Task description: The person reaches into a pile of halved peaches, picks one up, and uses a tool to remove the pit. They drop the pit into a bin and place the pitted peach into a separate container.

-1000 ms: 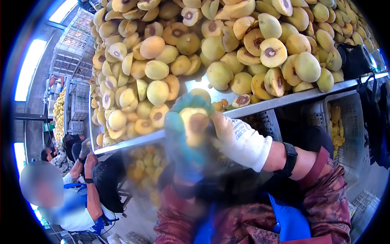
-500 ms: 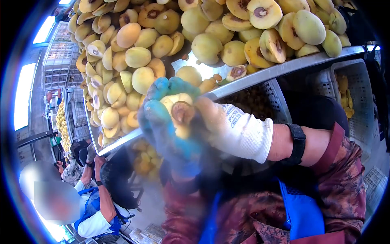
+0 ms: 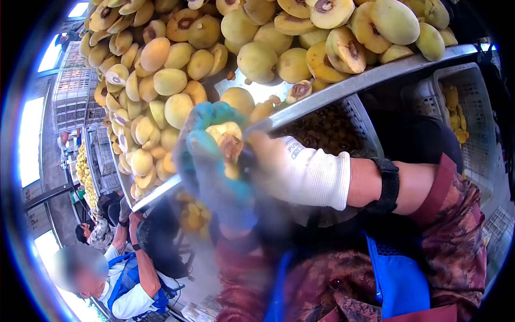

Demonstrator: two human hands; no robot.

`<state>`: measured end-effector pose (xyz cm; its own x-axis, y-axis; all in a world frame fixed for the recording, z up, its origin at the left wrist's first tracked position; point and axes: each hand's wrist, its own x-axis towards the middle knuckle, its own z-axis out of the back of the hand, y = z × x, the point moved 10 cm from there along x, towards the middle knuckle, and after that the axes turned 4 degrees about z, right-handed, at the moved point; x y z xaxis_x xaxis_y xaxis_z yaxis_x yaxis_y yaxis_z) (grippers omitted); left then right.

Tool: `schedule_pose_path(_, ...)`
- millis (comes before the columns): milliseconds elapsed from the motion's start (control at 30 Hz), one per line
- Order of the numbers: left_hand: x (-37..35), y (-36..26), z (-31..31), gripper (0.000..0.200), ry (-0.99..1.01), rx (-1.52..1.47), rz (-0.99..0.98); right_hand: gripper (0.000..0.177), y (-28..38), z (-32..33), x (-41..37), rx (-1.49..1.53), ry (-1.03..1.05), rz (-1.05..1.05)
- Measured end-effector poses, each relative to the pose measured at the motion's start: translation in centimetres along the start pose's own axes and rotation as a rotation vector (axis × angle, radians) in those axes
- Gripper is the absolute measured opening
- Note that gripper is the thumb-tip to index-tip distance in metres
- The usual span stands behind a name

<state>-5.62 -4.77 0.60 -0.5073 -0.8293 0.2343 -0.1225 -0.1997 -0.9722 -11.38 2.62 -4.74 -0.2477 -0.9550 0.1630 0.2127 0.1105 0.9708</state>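
Observation:
My left hand (image 3: 201,153), in a blue-green glove, is closed around a yellow peach half (image 3: 228,144). The cut face, with the brown pit area, points up toward me. Right beside it is my right hand (image 3: 276,161), in a white knit glove with printing on it. Its fingers curl in against the fruit, and a small dark thing shows by the fingertips, too blurred to name. Beyond both hands, halved peaches (image 3: 177,110) lie piled on a metal-edged table (image 3: 370,74).
Below the table edge stand a crate of dark pits (image 3: 324,131) and a pale perforated crate (image 3: 477,115) holding yellow pieces. Yellow fruit (image 3: 193,217) lies low beneath my left arm. A co-worker in a blue vest (image 3: 131,279) sits at the left, near stacked crates (image 3: 80,86).
The view has shifted slightly, so the pile and table sit a little higher and further left. Both hands stay together at the peach half, the right slightly lower against it.

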Motion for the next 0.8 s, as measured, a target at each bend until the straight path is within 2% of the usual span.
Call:
schedule_pose_path(100,0.1,0.7,-0.2,0.050,0.057,0.007,0.050,0.036,0.2,0.3,-0.5,0.015,0.120,-0.122)
schedule_pose_path(200,0.3,2.5,-0.4,0.049,0.151,-0.145,0.256,0.039,-0.3,0.0,-1.2,0.068,0.175,-0.184)
schedule_pose_path(333,0.0,3.1,-1.5,0.046,0.314,-0.116,0.453,0.042,-1.1,-0.3,-2.4,0.053,0.215,-0.224)
schedule_pose_path(433,-0.5,2.5,-3.1,0.037,0.438,-0.122,0.568,0.044,-1.0,-0.7,-3.4,0.048,0.364,-0.388)
schedule_pose_path(467,-0.7,2.9,-3.0,0.036,0.438,-0.046,0.627,0.043,-0.9,-0.6,-3.7,0.056,0.382,-0.436)
schedule_pose_path(533,-0.8,3.3,-3.0,0.036,0.482,-0.079,0.658,0.042,-0.7,-0.3,-4.1,0.072,0.412,-0.530)
schedule_pose_path(600,-1.2,3.6,-3.3,0.036,0.487,-0.153,0.684,0.031,0.6,-0.3,-4.9,0.366,0.482,-0.705)
schedule_pose_path(667,-1.6,3.3,-3.4,0.036,0.469,-0.103,0.703,0.021,1.3,-1.6,-5.6,0.664,0.566,-0.744)
schedule_pose_path(733,-1.8,2.9,-3.5,0.037,0.477,-0.126,0.686,0.016,1.0,-3.3,-6.4,0.965,0.666,-0.637)
schedule_pose_path(800,-1.8,2.5,-3.8,0.039,0.509,-0.223,0.625,0.020,2.6,-2.9,-5.9,1.126,0.665,-0.547)
